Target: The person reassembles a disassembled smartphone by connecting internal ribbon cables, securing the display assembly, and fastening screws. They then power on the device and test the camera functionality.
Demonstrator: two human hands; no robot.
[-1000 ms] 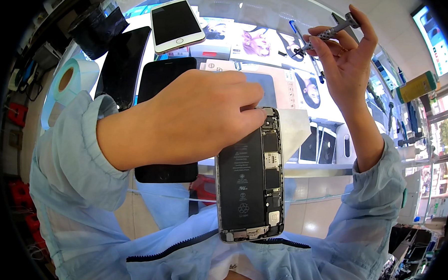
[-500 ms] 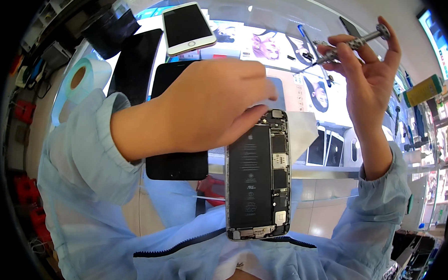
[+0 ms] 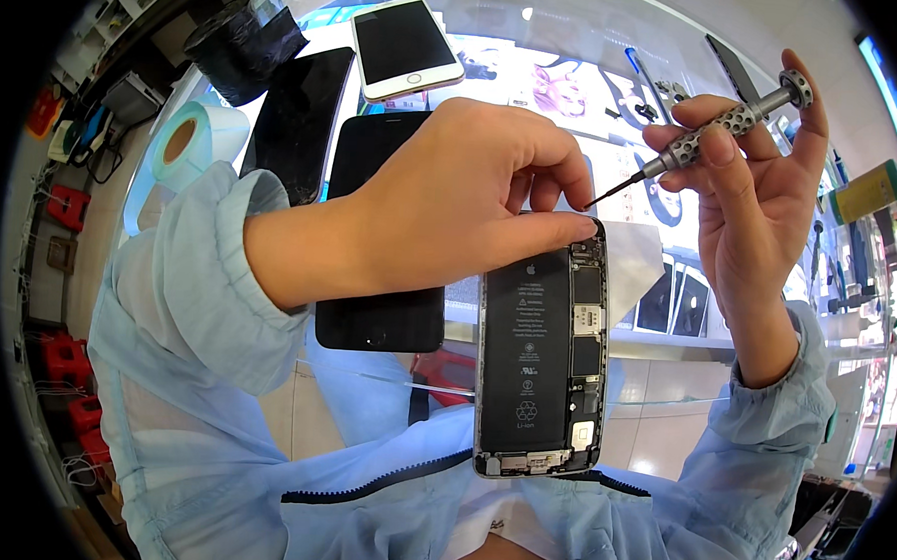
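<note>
My left hand is curled at the upper end of an opened phone, thumb over its top edge; its battery and inner boards show. Whatever its fingertips hold is too small or hidden to make out. My right hand grips a silver screwdriver with a perforated handle, its thin tip angled down to beside my left fingertips. Under my left hand lies a black phone; a pale paper sheet is right of the opened phone.
A dark phone, white phone, label roll and black wrapped bundle lie on the lit glass counter. A yellow-green container is at right; red cases are below at left.
My right hand has moved down, bringing the screwdriver's tip close to my left fingertips. My left hand's fingers have shifted at the phone's top. The whole view has shifted slightly.
</note>
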